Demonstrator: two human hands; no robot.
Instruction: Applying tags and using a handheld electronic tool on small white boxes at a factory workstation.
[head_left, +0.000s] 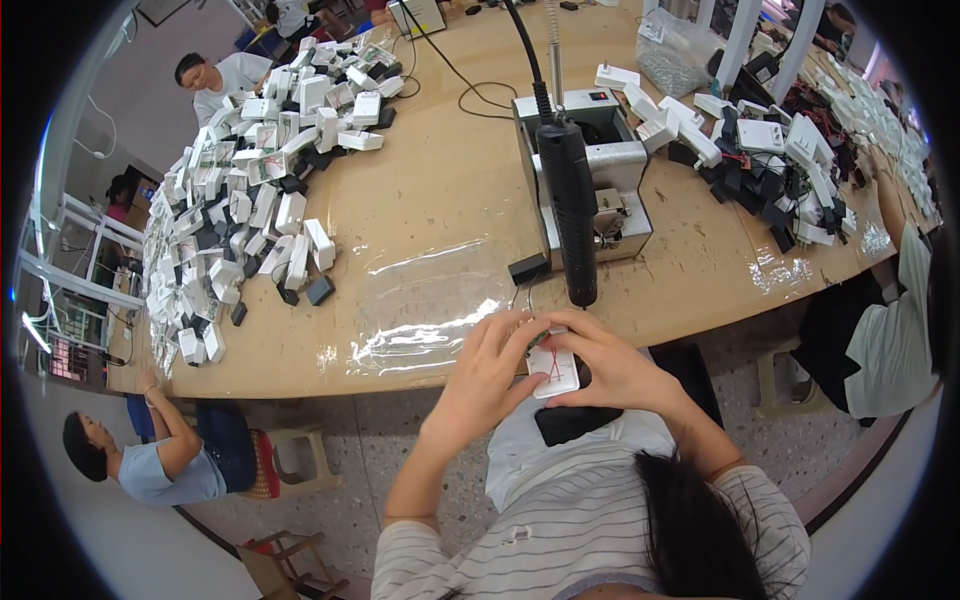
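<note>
Person's left hand point(487, 362) and right hand point(612, 366) both grasping one open white casing point(565, 381) between them, at the near edge of the worktop point(440, 230); red wires point(555, 366) show inside, green board point(537, 341) by the left fingertips, partly hidden. Step looks like handling board and wires at the casing; next move probably calls for a steady right-hand grip, wires clear of the rim. Black cylindrical tool point(566, 200) hangs just beyond, casing pile point(265, 165) far left

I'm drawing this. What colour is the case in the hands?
White. The case shows best in the head view.
</note>
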